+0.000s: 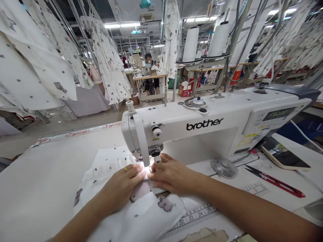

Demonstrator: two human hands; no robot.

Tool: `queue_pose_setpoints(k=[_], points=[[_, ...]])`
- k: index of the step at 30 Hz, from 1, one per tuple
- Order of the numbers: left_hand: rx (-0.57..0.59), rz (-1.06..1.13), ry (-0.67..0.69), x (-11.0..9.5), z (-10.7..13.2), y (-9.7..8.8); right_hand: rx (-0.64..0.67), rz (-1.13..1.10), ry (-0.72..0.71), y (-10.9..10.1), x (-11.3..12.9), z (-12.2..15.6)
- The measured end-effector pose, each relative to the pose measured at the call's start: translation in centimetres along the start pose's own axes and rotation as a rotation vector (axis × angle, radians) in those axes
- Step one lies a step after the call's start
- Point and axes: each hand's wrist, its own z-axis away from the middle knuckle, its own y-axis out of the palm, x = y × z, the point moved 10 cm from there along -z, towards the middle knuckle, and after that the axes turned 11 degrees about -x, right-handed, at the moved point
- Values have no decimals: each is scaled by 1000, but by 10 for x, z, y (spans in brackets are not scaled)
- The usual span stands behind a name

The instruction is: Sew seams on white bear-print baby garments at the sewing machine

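A white fabric piece [141, 218] with small grey and pink animal prints lies on the table under the head of a white Brother sewing machine [204, 124]. My left hand [121, 186] lies flat on the fabric, fingers stretched toward the lit needle area [147, 164]. My right hand [171, 174] presses the fabric from the right, fingers flat and close together, fingertips just beside the presser foot. Both hands almost meet at the needle.
Red thread snips [275, 181] and a phone [285, 156] lie right of the machine. A printed ruler [194, 215] runs along the table front. Two white thread cones [204, 42] stand behind. Printed garments [37, 67] hang at left. A person [149, 72] sits at a far table.
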Motion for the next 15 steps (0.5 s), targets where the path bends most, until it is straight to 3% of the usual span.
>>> queue_pose_setpoints(k=[3,6,10,15], points=[[0,0,-3,13,-3,3,-7,34,89,1,-8,-1],[15,14,-4,17,-2,6,-6,35,83,2,-8,-1],[-7,-9,-27,14,3,-1,-2,39,25,2,-6,-1],[50,18,-9,9,4,1,-8,40,25,-1,-6,-2]])
